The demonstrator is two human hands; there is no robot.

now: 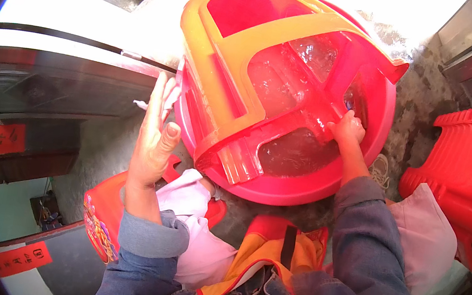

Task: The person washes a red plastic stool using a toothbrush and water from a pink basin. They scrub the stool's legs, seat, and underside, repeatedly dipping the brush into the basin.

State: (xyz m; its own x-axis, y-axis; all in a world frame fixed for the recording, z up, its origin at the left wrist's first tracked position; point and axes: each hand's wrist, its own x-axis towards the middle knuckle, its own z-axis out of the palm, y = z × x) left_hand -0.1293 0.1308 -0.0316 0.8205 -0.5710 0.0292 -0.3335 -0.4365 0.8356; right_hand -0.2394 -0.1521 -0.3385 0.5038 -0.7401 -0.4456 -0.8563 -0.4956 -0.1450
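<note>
A red and yellow plastic chair point(246, 72) lies tipped inside a round pink plastic tub point(274, 196). Water point(300, 154) shows through its openings. My right hand point(349, 128) is closed at one of the chair's red bars, inside the tub's near right side. A small bluish thing beside those fingers is too hidden to name. My left hand point(156, 136) is raised left of the tub, fingers extended and palm facing right. A whitish, crumpled scrap point(171, 101) shows behind its fingers; whether they touch it cannot be told.
Red plastic seats point(462, 179) stand at the right on the wet concrete floor point(426, 83). A red plastic stool point(107, 206) with a printed picture is beside my left leg. A dark pole point(83, 42) crosses the upper left. A shoe point(379, 171) shows by the tub's right rim.
</note>
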